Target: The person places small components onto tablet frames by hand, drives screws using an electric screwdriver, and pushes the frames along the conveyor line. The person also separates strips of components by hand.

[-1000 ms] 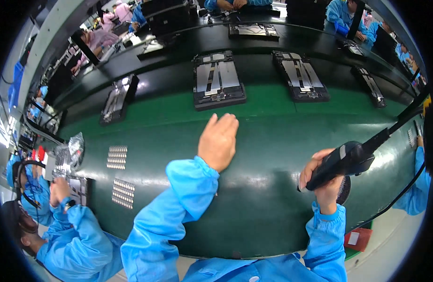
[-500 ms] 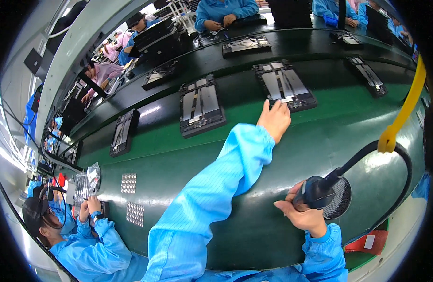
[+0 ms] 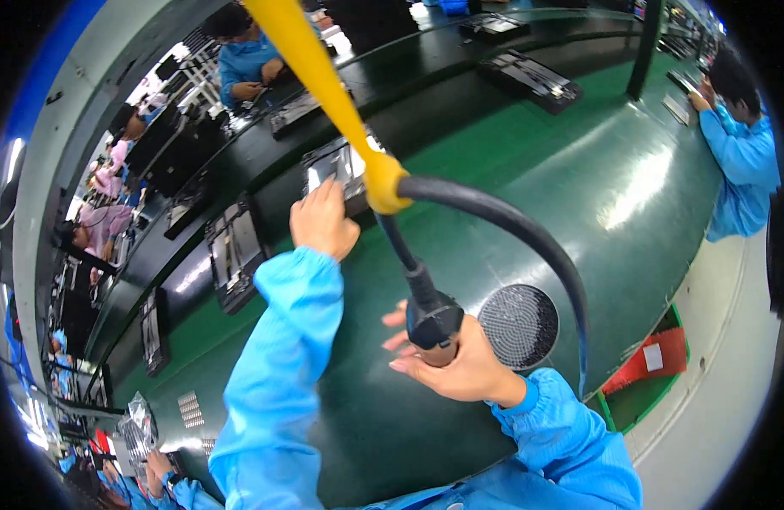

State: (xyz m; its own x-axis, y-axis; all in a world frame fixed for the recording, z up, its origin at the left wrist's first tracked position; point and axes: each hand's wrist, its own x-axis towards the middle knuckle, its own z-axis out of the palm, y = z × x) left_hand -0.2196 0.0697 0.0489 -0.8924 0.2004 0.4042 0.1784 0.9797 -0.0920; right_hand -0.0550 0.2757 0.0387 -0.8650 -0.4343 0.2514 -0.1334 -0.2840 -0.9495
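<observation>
Corded tool (image 3: 434, 321) sits above the bench (image 3: 375, 425) in my right hand (image 3: 466, 364), fingers curled round its body; stiff and fairly weighty, I'd guess, so mid-body suits. My left hand (image 3: 324, 223) meets the flat device (image 3: 348, 172); can't tell whether it's gripping.

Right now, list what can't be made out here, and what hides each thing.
All in the head view:
Working end of the corded tool: hidden by its own body and the right grip.
Part of the black-framed panel: covered by the left grip and yellow strap.
Right side of the lower dotted sheet: behind the left sleeve.
</observation>
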